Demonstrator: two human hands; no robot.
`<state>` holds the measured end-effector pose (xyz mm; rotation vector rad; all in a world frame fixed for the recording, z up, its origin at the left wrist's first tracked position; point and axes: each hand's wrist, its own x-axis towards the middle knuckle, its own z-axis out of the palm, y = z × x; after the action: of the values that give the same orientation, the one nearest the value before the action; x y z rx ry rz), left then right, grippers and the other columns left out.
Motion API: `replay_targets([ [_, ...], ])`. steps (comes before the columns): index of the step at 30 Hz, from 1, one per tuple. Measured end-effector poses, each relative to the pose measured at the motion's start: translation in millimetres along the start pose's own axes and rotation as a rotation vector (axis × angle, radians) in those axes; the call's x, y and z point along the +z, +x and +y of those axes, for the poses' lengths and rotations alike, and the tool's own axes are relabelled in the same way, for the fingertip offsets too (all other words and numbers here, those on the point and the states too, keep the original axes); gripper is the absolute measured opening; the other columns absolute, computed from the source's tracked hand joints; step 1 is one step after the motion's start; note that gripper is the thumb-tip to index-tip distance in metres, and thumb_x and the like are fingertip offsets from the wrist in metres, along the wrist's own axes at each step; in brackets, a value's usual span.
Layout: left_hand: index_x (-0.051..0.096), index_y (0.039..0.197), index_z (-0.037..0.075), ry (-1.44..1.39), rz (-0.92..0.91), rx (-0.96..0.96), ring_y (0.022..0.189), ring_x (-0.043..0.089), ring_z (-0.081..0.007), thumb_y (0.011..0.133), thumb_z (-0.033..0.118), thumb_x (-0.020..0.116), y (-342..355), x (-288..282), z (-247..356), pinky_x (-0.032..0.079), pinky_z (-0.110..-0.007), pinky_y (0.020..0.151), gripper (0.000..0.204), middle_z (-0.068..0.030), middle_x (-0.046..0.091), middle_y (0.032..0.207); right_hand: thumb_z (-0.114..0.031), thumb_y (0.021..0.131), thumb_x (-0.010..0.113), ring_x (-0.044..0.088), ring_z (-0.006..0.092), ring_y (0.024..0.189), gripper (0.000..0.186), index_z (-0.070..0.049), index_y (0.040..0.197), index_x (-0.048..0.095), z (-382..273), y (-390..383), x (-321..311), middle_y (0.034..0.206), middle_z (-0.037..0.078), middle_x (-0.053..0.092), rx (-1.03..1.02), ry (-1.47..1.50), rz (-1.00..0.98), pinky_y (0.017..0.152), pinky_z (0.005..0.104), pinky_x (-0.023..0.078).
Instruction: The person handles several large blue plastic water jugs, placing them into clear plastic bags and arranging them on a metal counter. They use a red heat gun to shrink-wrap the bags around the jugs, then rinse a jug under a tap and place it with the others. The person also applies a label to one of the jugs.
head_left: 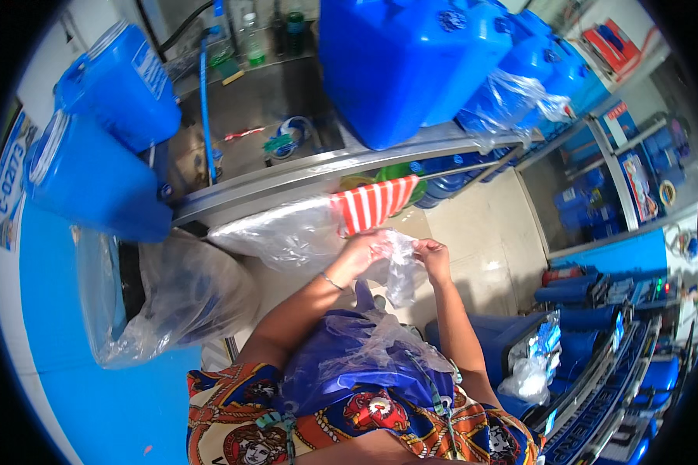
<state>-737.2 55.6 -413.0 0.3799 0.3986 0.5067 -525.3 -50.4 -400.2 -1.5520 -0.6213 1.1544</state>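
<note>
A crumpled piece of clear plastic film (400,271), perhaps a thin bag, hangs between my hands at chest height. My left hand (367,252) is closed on its left side. The fingertips of my right hand (433,256) pinch its upper right edge. Just beyond my left hand, a red-and-white striped cloth or bag (376,204) hangs at the counter's front edge. Beside it on the left is a large bundle of clear plastic (283,232). Shiny clear plastic also lies over the blue apron (326,380) on my front.
Large blue jugs (388,70) crowd the right of the steel counter; two blue containers (101,170) stand at left. The sink (287,85) holds a tape roll (288,139). A plastic-lined bin (186,287) stands left, blue containers (473,341) right. Tiled floor (488,240) lies ahead.
</note>
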Motion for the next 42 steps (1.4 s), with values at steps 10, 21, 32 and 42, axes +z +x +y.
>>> replay_targets([
  [10,0.059,0.111,0.004,0.168,0.056,0.211,0.092,0.065,-0.0170,0.101,0.023,0.050,24,31,107,0.055,-0.032,0.077,0.023,-0.0074,0.065,0.100,-0.009,0.082,0.047,0.056,0.0239,0.066,0.036,0.001,0.115,0.058,54,-33,-226,0.079,0.011,0.061,0.267,0.771,0.507,0.060,0.0396,0.048],
  [21,0.058,0.126,0.007,1.758,-0.481,0.310,0.118,0.057,-0.0219,0.084,0.039,0.073,30,197,71,0.048,-0.034,0.092,0.055,-0.0084,0.061,0.124,-0.013,0.075,0.071,0.057,0.0394,0.114,0.048,-0.003,0.121,0.060,-114,-1,-78,0.127,0.025,0.056,-0.399,-1.337,-0.079,0.099,0.0528,0.043],
  [32,0.053,0.128,0.010,1.534,0.081,0.125,0.113,0.060,-0.0344,0.071,0.030,0.083,28,37,92,0.048,-0.045,0.096,0.067,-0.0196,0.059,0.125,-0.015,0.089,0.060,0.065,0.0305,0.100,0.035,0.002,0.119,0.060,-110,36,-129,0.119,0.021,0.062,0.132,-0.034,0.229,0.082,0.0424,0.054],
  [42,0.047,0.139,-0.003,0.393,0.110,-0.024,0.120,0.057,-0.0340,0.083,0.009,0.057,2,43,114,0.045,-0.045,0.103,0.058,-0.0192,0.058,0.131,-0.026,0.062,0.088,0.064,0.0376,0.103,0.067,-0.009,0.119,0.056,-75,18,-155,0.112,0.024,0.063,-0.210,-1.332,0.123,0.087,0.0445,0.052],
])
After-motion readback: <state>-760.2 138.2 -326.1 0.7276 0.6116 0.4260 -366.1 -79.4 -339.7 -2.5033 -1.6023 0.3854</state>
